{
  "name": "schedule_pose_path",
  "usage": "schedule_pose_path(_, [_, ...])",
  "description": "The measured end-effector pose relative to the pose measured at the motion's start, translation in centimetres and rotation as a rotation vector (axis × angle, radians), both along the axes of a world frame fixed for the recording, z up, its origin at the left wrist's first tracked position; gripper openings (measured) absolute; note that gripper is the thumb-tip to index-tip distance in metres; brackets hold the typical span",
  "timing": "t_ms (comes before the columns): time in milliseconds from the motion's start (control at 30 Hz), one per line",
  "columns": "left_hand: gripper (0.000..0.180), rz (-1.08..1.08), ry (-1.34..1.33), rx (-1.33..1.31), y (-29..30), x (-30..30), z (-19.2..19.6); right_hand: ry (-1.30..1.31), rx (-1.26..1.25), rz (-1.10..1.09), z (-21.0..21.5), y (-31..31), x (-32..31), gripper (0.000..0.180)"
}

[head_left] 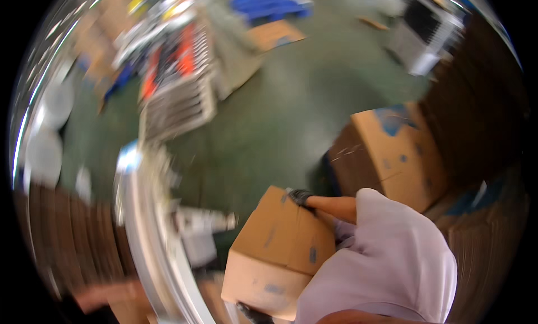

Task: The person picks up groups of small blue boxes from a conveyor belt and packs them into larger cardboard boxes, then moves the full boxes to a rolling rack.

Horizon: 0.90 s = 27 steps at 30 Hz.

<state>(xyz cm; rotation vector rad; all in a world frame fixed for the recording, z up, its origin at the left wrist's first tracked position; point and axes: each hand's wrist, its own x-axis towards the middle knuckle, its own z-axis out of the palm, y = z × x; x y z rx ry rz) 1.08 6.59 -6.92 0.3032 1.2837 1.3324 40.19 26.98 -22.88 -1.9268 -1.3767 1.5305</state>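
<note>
A closed brown cardboard box (283,228) with several dark tape or label patches is held against the front of my pale lavender shirt. My right hand (300,197), in a dark glove, grips the box at its far top edge. My left hand (255,314), gloved too, presses on the box's near lower side at the bottom of the picture. Most of its fingers are hidden by the box and the picture's edge. The box is tilted in this view.
Large cardboard boxes (412,156) are stacked on the right. A blurred white-metal frame (157,240) runs along the left, by a white machine part (196,234). Farther off are a grey crate (176,111) with orange items, a blue pallet (269,4) and a grey-white cabinet (423,35).
</note>
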Motion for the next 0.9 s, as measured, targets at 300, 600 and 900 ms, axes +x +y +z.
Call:
schedule_pose_path(300, [0.067,-0.835,-0.018,0.175,40.2,28.4,0.7,-0.382,-0.092,-0.652,14.4,15.6,21.2,0.065])
schedule_pose_path(600, [0.059,-0.89,-0.217,0.208,63.4,23.6,1.6,-0.109,0.187,-1.043,8.2,31.1,25.0,0.06])
schedule_pose_path(900, [0.064,-0.257,-0.094,-0.104,86.6,15.0,-3.6,-0.399,-0.011,-0.742,13.3,62.4,17.6,0.077])
